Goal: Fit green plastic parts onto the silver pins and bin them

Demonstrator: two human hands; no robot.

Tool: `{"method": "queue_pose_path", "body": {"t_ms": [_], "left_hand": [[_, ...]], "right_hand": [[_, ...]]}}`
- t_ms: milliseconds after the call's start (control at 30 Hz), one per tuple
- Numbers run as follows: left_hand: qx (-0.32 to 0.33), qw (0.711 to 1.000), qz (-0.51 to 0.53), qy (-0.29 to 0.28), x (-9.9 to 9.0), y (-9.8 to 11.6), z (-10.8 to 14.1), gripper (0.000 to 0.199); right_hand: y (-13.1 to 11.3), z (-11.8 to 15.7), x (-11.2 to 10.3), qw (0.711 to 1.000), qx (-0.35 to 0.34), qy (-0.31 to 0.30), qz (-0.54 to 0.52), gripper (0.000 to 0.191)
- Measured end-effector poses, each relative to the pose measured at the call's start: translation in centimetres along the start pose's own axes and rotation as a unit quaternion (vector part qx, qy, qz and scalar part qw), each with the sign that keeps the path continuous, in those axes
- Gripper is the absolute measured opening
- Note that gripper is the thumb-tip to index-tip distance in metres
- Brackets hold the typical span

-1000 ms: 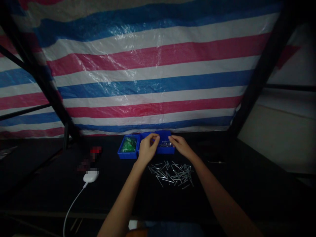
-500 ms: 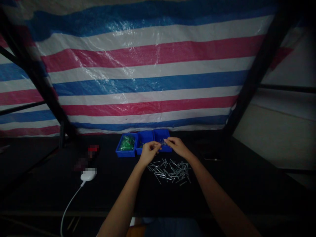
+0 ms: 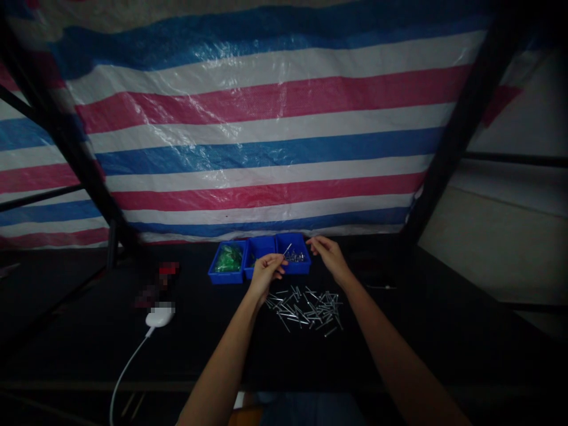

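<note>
My left hand (image 3: pixel 268 271), in front of the middle blue bin (image 3: pixel 261 241), pinches a thin silver metal pin (image 3: pixel 287 249) between thumb and fingers. The pin slants up over the right blue bin (image 3: pixel 290 238). Small shiny metal parts (image 3: pixel 295 257) lie inside that bin. My right hand (image 3: pixel 329 255) is just beyond the bin's right side, its thumb and fingertips closed together. Whether a small part sits between them cannot be made out. On the black table below both hands spreads a loose pile of thin silver metal pins (image 3: pixel 306 309).
A left blue bin (image 3: pixel 226 278) holds a green item in clear plastic. Farther left are a white device (image 3: pixel 158 318) with a cable and a blurred red object (image 3: pixel 168 269). A striped plastic sheet (image 3: pixel 266 139) hangs behind the black table (image 3: pixel 293 361), between dark frame posts.
My right hand has moved right and slightly up, away from my left hand, exposing the right bin's contents. My left hand has shifted slightly left, and its pin now shows clearly.
</note>
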State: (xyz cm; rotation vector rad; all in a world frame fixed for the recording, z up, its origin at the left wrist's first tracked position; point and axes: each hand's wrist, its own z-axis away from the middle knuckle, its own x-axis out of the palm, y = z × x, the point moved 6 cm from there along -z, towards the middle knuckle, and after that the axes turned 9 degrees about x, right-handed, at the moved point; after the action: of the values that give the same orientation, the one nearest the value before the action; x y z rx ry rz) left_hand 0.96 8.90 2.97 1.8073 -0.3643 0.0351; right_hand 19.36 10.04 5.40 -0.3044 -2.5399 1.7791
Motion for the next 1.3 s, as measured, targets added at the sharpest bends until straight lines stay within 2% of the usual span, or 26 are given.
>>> {"method": "queue_pose_path", "body": {"t_ms": [100,200,300,433,600,967,1300], "left_hand": [[-0.031,0.999,0.008,-0.01,0.5,-0.6,0.3,0.034],[-0.056,0.997,0.002,-0.052,1.5,-1.2,0.7,0.034],[-0.073,0.993,0.004,-0.095,2.3,-1.6,1.1,0.034],[-0.079,0.99,0.005,-0.114,2.5,-1.6,1.3,0.034],[-0.082,0.991,0.004,-0.109,2.3,-1.5,1.2,0.035],[-0.07,0.995,0.014,-0.072,1.9,-0.7,0.9,0.035],[-0.022,0.998,0.037,-0.035,0.8,0.1,0.3,0.035]], "right_hand": [[-0.5,0.6,1.4,0.999,-0.009,-0.042,-0.001,0.032],[-0.9,1.2,2.8,0.996,-0.031,-0.081,0.008,0.028],[-0.9,1.5,3.4,0.995,-0.032,-0.091,0.009,0.027],[-0.7,1.6,3.8,0.994,-0.018,-0.106,0.011,0.03],[-0.8,1.6,3.9,0.994,-0.013,-0.111,0.003,0.029],[-1.4,1.6,2.7,0.993,0.05,-0.087,-0.063,0.024],[-2.1,2.3,2.9,0.983,0.062,-0.142,-0.095,0.02]]}}
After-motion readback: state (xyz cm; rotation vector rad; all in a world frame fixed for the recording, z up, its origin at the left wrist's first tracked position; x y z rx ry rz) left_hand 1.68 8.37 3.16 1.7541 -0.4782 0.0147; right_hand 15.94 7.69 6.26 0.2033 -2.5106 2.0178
